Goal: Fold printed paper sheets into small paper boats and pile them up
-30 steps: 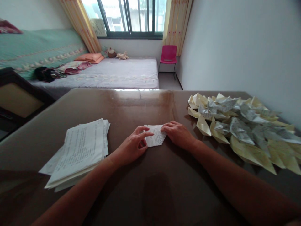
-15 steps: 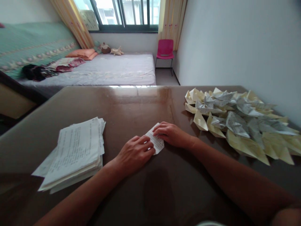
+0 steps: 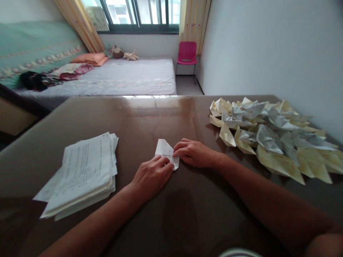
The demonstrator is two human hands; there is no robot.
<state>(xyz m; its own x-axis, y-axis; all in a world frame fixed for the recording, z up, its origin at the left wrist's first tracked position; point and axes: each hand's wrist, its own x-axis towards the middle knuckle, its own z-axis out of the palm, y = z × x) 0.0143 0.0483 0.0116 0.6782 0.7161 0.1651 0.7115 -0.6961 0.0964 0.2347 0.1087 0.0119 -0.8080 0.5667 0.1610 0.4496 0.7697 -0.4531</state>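
On table (image 3: 128, 125): two hands (image 3: 154, 175), one paper (image 3: 164, 148).

Part of folded paper (image 3: 163, 147) is hidden under left hand (image 3: 153, 173); thumb of this hand not visible. Writing on folded paper too small for reading. In paper stack (image 3: 80, 167), lower sheets mostly covered. Paper boats (image 3: 269, 139) overlap, exact number cannot be told. White rim (image 3: 239, 252) cut by bottom edge, object unclear. Window (image 3: 146, 12) cut by top edge.
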